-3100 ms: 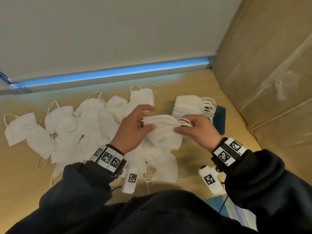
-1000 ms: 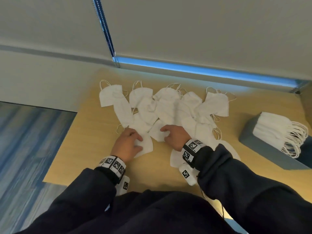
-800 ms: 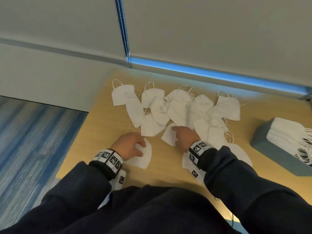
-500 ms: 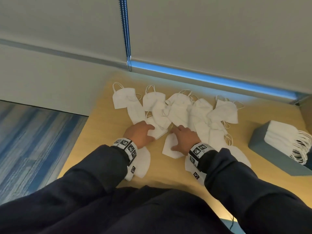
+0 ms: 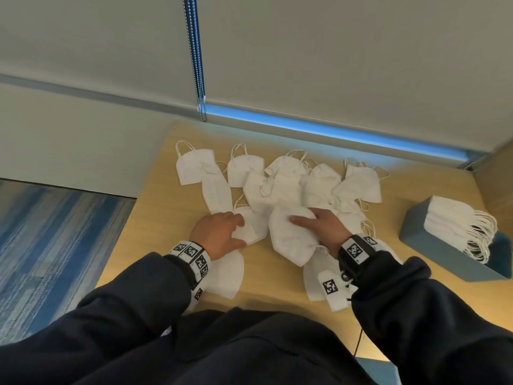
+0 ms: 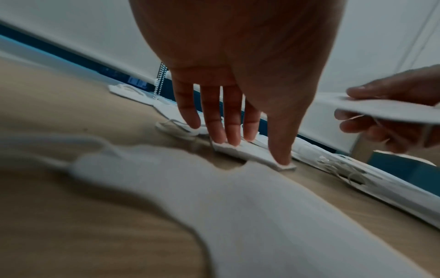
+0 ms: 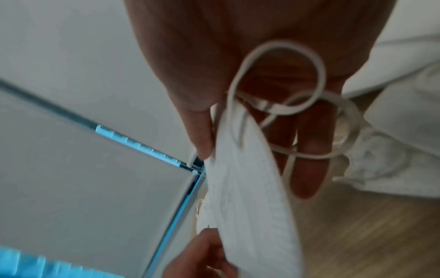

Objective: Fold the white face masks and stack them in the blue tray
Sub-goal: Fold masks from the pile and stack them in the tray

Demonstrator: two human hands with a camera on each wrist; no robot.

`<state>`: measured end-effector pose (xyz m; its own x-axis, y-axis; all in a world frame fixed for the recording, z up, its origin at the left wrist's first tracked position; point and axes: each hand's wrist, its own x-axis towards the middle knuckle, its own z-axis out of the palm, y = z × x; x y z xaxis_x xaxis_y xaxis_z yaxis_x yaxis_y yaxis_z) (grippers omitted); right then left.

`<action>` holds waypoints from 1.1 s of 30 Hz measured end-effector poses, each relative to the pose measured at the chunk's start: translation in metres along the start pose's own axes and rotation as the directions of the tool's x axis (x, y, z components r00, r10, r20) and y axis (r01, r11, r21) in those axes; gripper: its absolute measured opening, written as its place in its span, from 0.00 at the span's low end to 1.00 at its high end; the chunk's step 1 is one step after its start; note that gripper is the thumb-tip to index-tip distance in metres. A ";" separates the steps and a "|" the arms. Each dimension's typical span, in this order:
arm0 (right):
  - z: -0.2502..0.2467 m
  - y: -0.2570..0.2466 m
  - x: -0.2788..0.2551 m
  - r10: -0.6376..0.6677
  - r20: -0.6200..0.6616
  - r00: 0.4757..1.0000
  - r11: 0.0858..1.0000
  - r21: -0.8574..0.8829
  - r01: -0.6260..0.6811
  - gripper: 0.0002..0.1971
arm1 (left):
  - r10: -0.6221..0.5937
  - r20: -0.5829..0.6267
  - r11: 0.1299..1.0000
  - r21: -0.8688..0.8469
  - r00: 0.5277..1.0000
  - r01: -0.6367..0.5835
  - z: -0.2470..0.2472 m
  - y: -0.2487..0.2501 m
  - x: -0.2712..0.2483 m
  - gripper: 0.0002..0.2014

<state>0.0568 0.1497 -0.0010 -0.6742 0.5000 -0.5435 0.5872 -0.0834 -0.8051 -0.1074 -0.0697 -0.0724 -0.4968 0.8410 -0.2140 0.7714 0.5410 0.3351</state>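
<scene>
The right hand pinches 1 white mask — lifted clear of the surface. The left hand, fingers straight, presses another mask flat. Folded masks fill the blue tray at right. No readable writing — only black-and-white wristband markers.

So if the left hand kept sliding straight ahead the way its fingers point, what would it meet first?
Probably more of the loose white fabric face masks just beyond the left hand, which already presses one; depth is unclear.

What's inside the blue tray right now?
A stack of folded white masks fills the blue tray, ear loops hanging over its right side. The tray floor beneath them is covered.
</scene>
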 end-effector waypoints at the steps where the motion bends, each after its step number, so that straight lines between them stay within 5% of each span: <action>1: -0.002 0.001 -0.002 0.037 -0.002 0.999 0.992 0.118 -0.037 0.20 | 0.014 0.036 1.000 0.023 0.999 -0.015 -0.001 0.001 0.001 0.27; 4: -0.003 0.010 0.001 0.127 0.011 0.992 0.943 0.308 -0.124 0.18 | 0.088 0.152 0.963 0.239 0.984 -0.123 -0.005 0.009 0.009 0.29; 9: -0.003 0.023 0.008 0.198 0.037 0.980 0.910 0.366 -0.198 0.16 | 0.205 0.119 0.846 0.477 0.972 -0.237 -0.006 0.024 0.007 0.10; 12: -0.008 0.026 0.006 0.204 0.026 0.979 0.909 0.365 -0.200 0.13 | 0.117 -0.044 0.956 0.277 0.992 -0.100 -0.016 0.026 0.005 0.11; 15: -0.014 0.028 0.000 0.210 0.007 0.978 0.882 0.430 -0.193 0.10 | -0.082 -0.249 0.979 -0.204 0.965 0.031 -0.046 0.028 -0.007 0.11; 19: -0.016 0.032 -0.007 0.218 0.036 0.975 0.853 0.479 -0.208 0.17 | -0.153 -0.515 0.878 -0.463 0.843 -0.123 -0.080 0.041 -0.025 0.10; 22: -0.006 0.027 -0.012 0.166 0.122 0.979 0.871 0.446 -0.203 0.17 | -0.024 -0.623 0.779 -0.502 0.782 -0.375 -0.084 0.059 -0.027 0.12; 24: 0.001 0.021 -0.013 0.101 0.133 0.986 0.885 0.441 -0.150 0.10 | 0.058 -0.554 0.734 -0.540 0.830 -0.412 -0.076 0.064 -0.025 0.17; 28: 0.012 0.008 -0.015 -0.007 0.163 0.987 0.905 0.420 -0.063 0.18 | 0.026 -0.245 0.650 -0.732 0.969 -0.203 -0.059 0.044 -0.016 0.25; 31: 0.015 0.002 -0.020 -0.033 0.258 0.966 0.901 0.425 -0.082 0.15 | -0.039 -0.121 0.605 -0.793 0.992 -0.073 -0.061 0.032 -0.014 0.23; 33: 0.016 0.000 -0.025 -0.060 0.322 0.945 0.887 0.451 -0.097 0.17 | -0.067 -0.046 0.448 -0.894 0.997 -0.011 -0.069 0.032 -0.017 0.19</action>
<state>0.0665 0.1234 0.0090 -0.8167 0.1997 -0.5414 0.3846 -0.5111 -0.7687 -0.1014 -0.0669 0.0051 -0.5653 0.8019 -0.1933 -0.0039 0.2317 0.9728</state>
